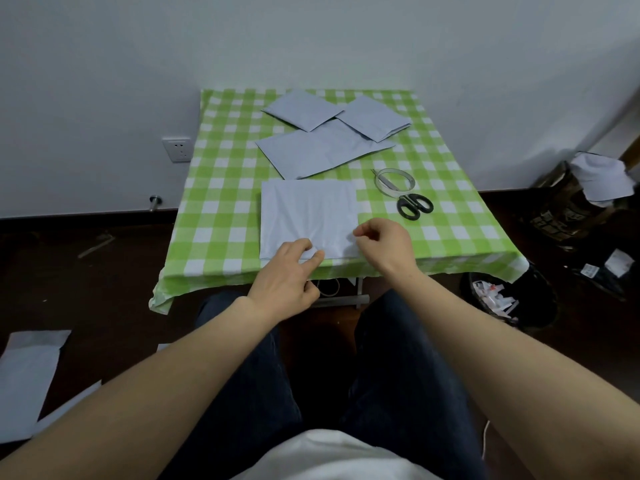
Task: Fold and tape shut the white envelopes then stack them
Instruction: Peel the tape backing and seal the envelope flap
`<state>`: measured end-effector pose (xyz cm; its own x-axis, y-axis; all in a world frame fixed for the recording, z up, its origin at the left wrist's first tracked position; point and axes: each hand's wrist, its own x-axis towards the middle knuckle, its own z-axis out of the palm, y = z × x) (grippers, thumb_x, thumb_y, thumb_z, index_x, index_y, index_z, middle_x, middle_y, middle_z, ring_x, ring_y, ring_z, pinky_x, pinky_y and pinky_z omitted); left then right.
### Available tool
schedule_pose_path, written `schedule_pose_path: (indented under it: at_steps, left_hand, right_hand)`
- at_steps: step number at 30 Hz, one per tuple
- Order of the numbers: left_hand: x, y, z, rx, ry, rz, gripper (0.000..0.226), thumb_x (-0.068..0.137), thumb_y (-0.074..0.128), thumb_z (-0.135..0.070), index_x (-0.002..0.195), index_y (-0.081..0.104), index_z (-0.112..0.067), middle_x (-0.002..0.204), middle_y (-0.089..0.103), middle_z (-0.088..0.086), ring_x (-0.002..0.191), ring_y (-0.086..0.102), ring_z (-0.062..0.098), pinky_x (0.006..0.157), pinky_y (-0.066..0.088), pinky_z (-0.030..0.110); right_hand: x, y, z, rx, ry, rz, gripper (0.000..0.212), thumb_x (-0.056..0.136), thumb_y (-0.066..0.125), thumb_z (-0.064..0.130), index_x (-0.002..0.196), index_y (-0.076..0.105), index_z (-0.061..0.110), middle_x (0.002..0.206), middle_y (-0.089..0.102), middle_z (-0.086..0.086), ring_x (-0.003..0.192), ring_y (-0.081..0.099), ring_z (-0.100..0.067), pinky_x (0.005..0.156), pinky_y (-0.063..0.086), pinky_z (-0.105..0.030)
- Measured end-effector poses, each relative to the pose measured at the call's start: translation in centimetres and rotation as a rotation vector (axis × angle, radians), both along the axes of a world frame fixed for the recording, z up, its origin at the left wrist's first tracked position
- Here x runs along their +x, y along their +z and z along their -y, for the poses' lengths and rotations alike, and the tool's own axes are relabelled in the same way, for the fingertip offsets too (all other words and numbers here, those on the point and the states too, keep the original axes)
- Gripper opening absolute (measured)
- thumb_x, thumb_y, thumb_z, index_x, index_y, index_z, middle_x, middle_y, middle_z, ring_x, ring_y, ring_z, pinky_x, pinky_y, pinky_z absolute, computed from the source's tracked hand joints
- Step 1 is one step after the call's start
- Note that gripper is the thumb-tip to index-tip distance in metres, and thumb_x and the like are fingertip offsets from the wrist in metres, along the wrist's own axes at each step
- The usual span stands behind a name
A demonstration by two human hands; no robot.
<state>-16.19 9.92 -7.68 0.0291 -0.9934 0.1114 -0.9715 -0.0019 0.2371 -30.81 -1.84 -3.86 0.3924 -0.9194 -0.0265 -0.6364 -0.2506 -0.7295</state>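
A folded white envelope (308, 216) lies flat on the green checked tablecloth (221, 202) near the table's front edge. My left hand (287, 275) is at its near edge and pinches the edge between thumb and forefinger. My right hand (384, 244) has its fingers curled and pinches the envelope's near right corner. Two folded envelopes (301, 110) (374, 117) lie at the back of the table. A larger flat envelope (322, 148) lies in front of them. What the right fingertips hold besides the corner is too small to tell.
A tape roll (394, 181) and black scissors (414, 204) lie to the right of the front envelope. A black bin (502, 299) with paper scraps stands under the table's right corner. More white envelopes (27, 372) lie on the floor at the left.
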Motion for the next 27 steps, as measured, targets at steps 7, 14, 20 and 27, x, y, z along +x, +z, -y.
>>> schedule_pose_path:
  at_steps: [7,14,20,27]
  left_hand:
    - [-0.8,-0.2,-0.3,0.018,0.076,-0.058,0.062,0.081,0.047,-0.017,0.14,0.037,-0.003,0.15,0.026,0.014,0.14,0.022,0.028,0.112,0.029,0.031]
    - [-0.8,-1.1,-0.9,0.053,0.087,0.153,0.068,0.074,0.03,-0.028,0.134,0.047,0.0,0.144,0.041,0.014,0.134,0.039,0.026,0.111,0.024,0.038]
    - [1.2,-1.6,-2.9,0.072,0.123,0.203,0.068,0.071,0.031,-0.026,0.131,0.051,0.0,0.14,0.048,0.015,0.128,0.048,0.027,0.108,0.023,0.038]
    - [1.9,-0.6,-3.3,-0.062,0.2,0.165,0.055,0.071,0.034,-0.023,0.109,0.063,0.004,0.117,0.061,0.019,0.109,0.058,0.036,0.104,0.033,0.038]
  right_hand:
    - [0.9,-2.6,-4.1,-0.241,0.566,-0.305,0.065,0.085,0.045,0.0,0.147,0.029,0.009,0.157,0.021,-0.005,0.145,0.016,-0.017,0.116,0.013,-0.023]
    - [0.0,-4.6,-4.8,-0.418,0.555,-0.457,0.064,0.088,0.04,0.017,0.149,0.021,0.006,0.158,0.012,-0.008,0.146,0.011,-0.022,0.115,-0.004,-0.028]
    - [-1.6,-4.7,-4.2,-0.43,0.517,-0.484,0.068,0.082,0.016,0.026,0.147,0.029,0.009,0.156,0.021,-0.006,0.144,0.021,-0.022,0.114,0.0,-0.026]
    - [-1.7,-3.4,-3.8,-0.477,0.348,-0.423,0.046,0.082,0.052,0.006,0.128,0.055,0.003,0.142,0.047,-0.012,0.131,0.042,-0.03,0.11,0.027,-0.035]
